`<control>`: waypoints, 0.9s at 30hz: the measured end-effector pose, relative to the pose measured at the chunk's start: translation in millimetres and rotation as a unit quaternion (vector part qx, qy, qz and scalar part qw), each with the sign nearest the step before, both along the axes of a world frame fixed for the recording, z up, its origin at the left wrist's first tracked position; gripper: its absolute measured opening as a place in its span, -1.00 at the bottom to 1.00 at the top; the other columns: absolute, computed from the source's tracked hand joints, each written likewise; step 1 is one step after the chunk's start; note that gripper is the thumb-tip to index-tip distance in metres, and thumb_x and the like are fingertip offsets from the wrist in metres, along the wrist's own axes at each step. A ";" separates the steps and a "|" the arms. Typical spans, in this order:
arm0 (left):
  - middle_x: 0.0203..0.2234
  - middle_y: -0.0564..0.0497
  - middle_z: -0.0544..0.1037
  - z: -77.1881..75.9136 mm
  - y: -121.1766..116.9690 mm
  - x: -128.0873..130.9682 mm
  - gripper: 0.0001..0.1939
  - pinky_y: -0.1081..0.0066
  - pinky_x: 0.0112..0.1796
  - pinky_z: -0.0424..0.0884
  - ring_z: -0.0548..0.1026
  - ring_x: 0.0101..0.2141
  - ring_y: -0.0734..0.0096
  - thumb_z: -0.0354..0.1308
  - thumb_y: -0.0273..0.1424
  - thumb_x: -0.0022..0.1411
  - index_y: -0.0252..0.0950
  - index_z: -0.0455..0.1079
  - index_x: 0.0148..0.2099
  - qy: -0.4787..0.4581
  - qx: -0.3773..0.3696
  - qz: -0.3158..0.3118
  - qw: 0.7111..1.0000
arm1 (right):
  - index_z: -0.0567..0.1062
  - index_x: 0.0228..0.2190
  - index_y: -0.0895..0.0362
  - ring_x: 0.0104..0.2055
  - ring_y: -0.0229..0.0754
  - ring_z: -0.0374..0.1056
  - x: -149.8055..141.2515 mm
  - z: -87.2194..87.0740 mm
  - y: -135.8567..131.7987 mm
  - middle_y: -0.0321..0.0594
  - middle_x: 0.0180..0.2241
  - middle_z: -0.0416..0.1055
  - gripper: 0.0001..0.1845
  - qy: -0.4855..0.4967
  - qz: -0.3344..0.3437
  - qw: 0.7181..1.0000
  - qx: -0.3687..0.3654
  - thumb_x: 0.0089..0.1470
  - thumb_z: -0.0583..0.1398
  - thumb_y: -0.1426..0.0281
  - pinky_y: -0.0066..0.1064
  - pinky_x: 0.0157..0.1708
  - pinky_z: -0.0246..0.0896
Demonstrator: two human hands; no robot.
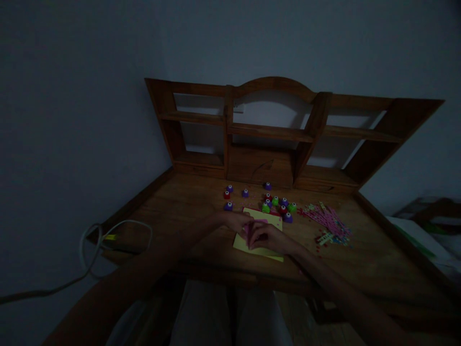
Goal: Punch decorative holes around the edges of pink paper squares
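Over a yellow sheet (273,254) near the desk's front edge, my left hand (237,222) and my right hand (270,239) meet with fingers closed. Between them is a small pink piece of paper (248,229), which both appear to pinch; the fingers hide part of it. More pink shows on the sheet just behind my hands. Behind the sheet stand several small domed pieces that look like craft punches, among them a green one (265,207), a red one (283,210) and a purple one (287,217).
To the right lies a heap of pink punched strips (328,218) with tiny coloured bits and a pale strip (326,238). A wooden shelf unit (261,166) rises at the back of the wooden desk (367,259). A white cable (95,250) loops at the left. The light is dim.
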State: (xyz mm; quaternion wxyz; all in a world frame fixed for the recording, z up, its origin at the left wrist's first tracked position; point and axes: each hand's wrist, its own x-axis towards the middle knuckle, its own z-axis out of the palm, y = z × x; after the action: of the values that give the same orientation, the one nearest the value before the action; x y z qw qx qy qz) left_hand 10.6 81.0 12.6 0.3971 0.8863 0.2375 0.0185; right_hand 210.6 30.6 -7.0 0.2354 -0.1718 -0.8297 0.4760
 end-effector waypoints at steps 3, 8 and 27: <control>-0.36 0.04 0.49 -3.8 4.5 -0.5 -0.62 0.40 -0.19 0.33 0.41 -0.31 0.34 0.30 -0.27 -0.01 -0.33 0.40 -0.14 0.012 -0.040 -0.006 0.999 | 0.59 -0.41 0.14 -0.15 -0.16 0.36 4.8 2.4 0.3 -0.15 -0.30 0.47 -0.75 -0.010 0.012 1.000 -0.009 -0.03 0.30 0.19 -0.32 -0.11 0.26; -0.37 0.05 0.49 -3.6 5.1 0.3 -0.58 0.39 -0.19 0.33 0.40 -0.33 0.35 0.34 -0.28 -0.07 -0.33 0.41 -0.15 0.008 -0.089 -0.027 0.996 | 0.58 -0.30 0.12 -0.17 -0.17 0.37 10.2 -0.5 2.1 -0.15 -0.22 0.47 -0.67 -0.012 -0.006 0.999 -0.052 -0.09 0.34 0.18 -0.31 -0.16 0.29; -0.46 0.11 0.46 -10.0 9.8 15.5 -0.64 0.41 -0.19 0.31 0.35 -0.37 0.37 0.38 -0.29 -0.20 -0.31 0.43 -0.30 0.042 -0.069 -0.038 0.996 | 0.59 -0.31 0.12 -0.18 -0.17 0.37 23.1 2.7 6.2 -0.17 -0.24 0.48 -0.66 -0.036 -0.022 0.999 -0.021 -0.11 0.34 0.16 -0.34 -0.16 0.27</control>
State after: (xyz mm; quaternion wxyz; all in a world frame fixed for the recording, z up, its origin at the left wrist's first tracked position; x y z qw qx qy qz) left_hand 26.1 90.8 2.6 0.4473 0.8653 0.2206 -0.0507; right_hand 233.7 36.8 -4.3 0.2121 -0.2117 -0.8235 0.4818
